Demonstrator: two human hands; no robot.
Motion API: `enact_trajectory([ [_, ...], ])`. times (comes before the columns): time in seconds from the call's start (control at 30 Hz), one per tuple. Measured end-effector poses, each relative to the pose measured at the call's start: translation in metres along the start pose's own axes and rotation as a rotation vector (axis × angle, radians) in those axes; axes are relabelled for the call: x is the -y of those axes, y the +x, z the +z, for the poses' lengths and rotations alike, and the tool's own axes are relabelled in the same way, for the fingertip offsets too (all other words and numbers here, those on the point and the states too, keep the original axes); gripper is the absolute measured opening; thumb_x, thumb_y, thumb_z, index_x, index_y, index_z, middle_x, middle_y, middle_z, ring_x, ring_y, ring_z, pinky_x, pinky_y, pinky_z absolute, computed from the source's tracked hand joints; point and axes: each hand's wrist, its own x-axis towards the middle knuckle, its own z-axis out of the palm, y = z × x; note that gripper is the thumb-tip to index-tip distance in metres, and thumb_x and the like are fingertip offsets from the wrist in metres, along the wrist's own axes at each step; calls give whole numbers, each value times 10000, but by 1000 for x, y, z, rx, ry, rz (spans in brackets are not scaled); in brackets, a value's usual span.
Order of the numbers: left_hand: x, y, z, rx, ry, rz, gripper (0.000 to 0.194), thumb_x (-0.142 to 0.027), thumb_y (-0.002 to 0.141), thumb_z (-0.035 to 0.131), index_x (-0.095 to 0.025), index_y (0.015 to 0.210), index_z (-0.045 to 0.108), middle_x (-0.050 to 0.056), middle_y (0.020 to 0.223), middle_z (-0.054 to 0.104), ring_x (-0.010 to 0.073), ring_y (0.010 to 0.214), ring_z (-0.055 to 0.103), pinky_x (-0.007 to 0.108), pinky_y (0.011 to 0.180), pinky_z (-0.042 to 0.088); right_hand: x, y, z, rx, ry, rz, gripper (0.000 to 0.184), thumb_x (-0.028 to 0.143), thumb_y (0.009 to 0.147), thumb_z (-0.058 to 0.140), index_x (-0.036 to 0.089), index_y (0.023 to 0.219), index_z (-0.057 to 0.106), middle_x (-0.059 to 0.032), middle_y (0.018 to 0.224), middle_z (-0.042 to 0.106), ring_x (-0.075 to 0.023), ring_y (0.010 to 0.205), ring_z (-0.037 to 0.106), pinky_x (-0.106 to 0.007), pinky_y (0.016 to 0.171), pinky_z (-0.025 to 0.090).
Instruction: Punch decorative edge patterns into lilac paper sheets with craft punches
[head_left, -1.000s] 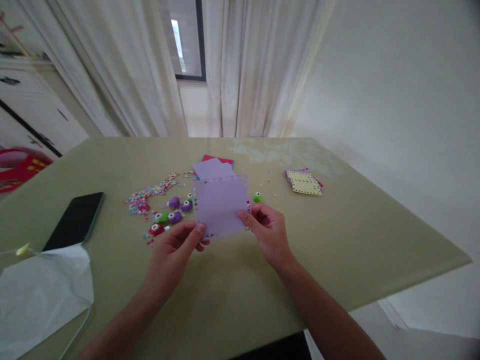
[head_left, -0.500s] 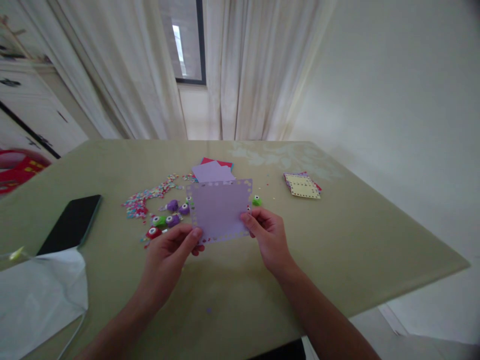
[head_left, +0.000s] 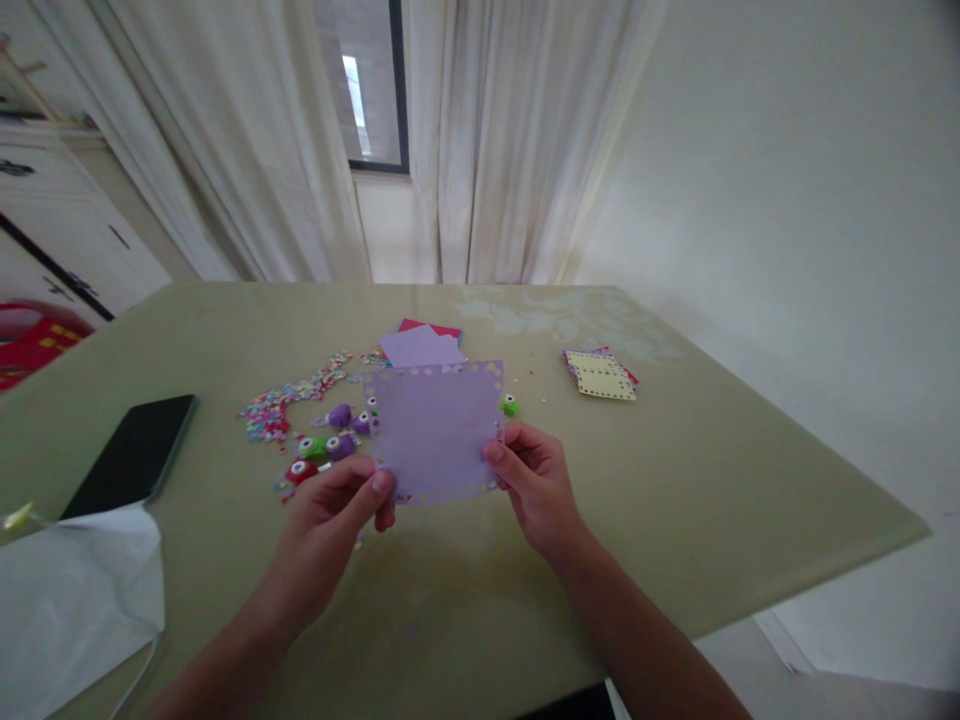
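Note:
Both my hands hold up a purple paper square point(head_left: 435, 430) with punched holes along its edges, above the green table point(head_left: 712, 470). My left hand point(head_left: 330, 520) pinches its lower left corner between thumb and fingers. My right hand point(head_left: 536, 480) pinches its right edge. Behind the sheet on the table lie several small craft punches point(head_left: 326, 445), purple, green and red, and one green punch point(head_left: 510, 405) to the right. A stack of coloured paper point(head_left: 420, 345) with a purple sheet on top sits just beyond.
Paper confetti point(head_left: 289, 395) is scattered left of the punches. A pile of punched cards point(head_left: 600, 375), yellow on top, lies at the right. A black phone point(head_left: 127, 455) and white tissue point(head_left: 67, 590) are at the left. The table's right edge drops to the floor.
The purple sheet has been turned a little and brought slightly closer to me, with both hands still gripping it. The view has shifted a bit.

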Motion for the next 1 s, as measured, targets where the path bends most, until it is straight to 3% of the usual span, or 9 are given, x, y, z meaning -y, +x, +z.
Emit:
enact_trajectory([
  [0.17, -4, -1, 2, 20, 9, 31, 337, -507, 902, 812, -219, 756, 713, -25, 601, 642, 116, 565, 563, 212, 558, 430, 3, -4, 0, 41, 80, 86, 403, 512, 757, 929, 220, 727, 652, 53, 621, 498, -108, 555, 367, -259, 535, 294],
  [0.37, -14, 1, 7, -31, 249, 99, 298, -491, 902, 787, -212, 804, 755, -18, 607, 654, 129, 551, 589, 209, 529, 458, 0, -4, -2, 156, 79, 130, 436, 527, 721, 948, 220, 720, 638, 35, 668, 558, -115, 579, 417, -263, 553, 325],
  [0.57, -14, 3, 8, 11, 229, 94, 285, -459, 905, 758, -208, 775, 717, -29, 593, 638, 120, 533, 587, 196, 512, 456, -1, 11, -8, -82, -369, -58, 317, 485, 832, 865, 202, 773, 735, 5, 664, 624, -139, 618, 494, -288, 595, 374],
  [0.63, -13, 3, 9, 54, 230, 83, 278, -450, 895, 760, -205, 771, 716, -25, 599, 642, 124, 537, 595, 200, 513, 461, -1, 14, -11, -65, -427, -60, 297, 470, 828, 867, 197, 789, 754, -4, 676, 649, -146, 635, 517, -290, 606, 385],
  [0.87, -8, 15, 4, 36, 300, 110, 329, -499, 912, 723, -185, 814, 726, -23, 600, 615, 128, 539, 560, 216, 513, 435, 0, 14, -18, 197, -19, 100, 417, 549, 721, 936, 216, 726, 686, 35, 649, 578, -114, 568, 447, -261, 552, 358],
  [0.93, -6, 16, 1, 31, 313, 125, 360, -524, 942, 684, -180, 845, 722, -27, 589, 593, 125, 526, 530, 215, 493, 405, -3, 15, -18, 199, -41, 95, 419, 558, 730, 925, 215, 732, 684, 31, 659, 587, -117, 576, 459, -260, 560, 374],
  [1.0, -3, 17, -1, 20, 315, 151, 370, -536, 972, 644, -176, 922, 716, -25, 613, 601, 128, 526, 523, 218, 486, 399, -9, 18, -15, 144, -200, 41, 383, 538, 780, 890, 206, 752, 703, 15, 684, 622, -127, 601, 497, -264, 580, 397],
])
